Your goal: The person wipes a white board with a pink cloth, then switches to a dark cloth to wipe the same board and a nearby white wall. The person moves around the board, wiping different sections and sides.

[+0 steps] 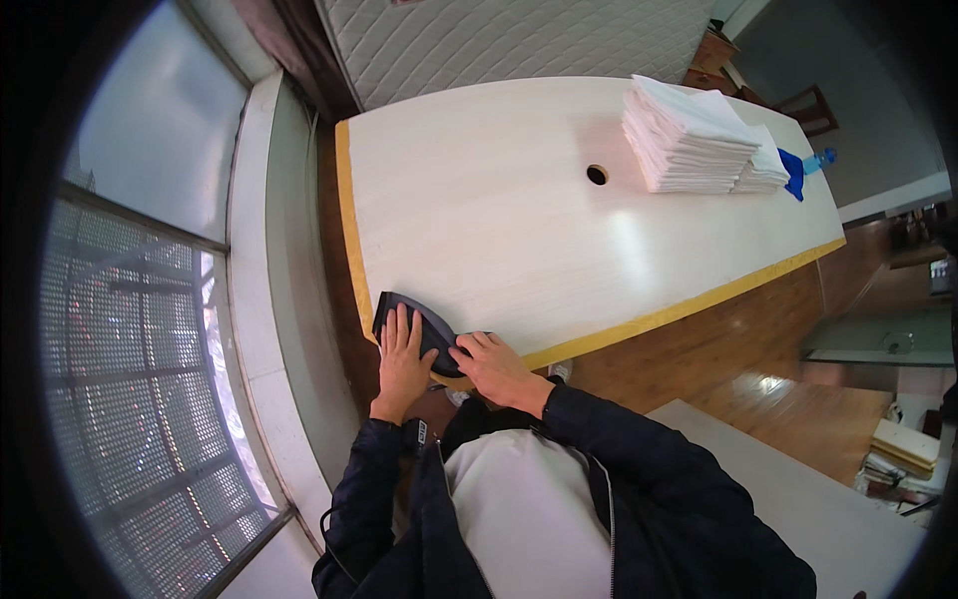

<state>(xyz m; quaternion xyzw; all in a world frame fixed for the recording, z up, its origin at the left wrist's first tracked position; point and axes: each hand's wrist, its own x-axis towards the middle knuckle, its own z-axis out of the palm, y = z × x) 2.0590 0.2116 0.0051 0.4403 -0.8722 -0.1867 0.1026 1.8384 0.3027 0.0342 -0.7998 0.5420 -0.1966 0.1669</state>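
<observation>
On the near left corner of a white table [479, 224] edged with yellow tape lies a dark grey and black flat object [430, 316]; it may be a folded cap or a dustpan, I cannot tell which. My left hand [406, 363] rests flat on it with the fingers spread. My right hand [498, 367] is at its right end, fingers curled over what looks like its narrow part. A stack of folded white cloths [685, 146] stands at the table's far right, well away from both hands.
Beyond the stack are a blue cloth [792, 174] and a clear blue plastic bottle [819, 160]. The tabletop has a round hole [597, 175]. A window ledge [258, 299] runs along the left. Behind the table stands a quilted mattress [516, 41]. Another pale surface [778, 479] is at lower right.
</observation>
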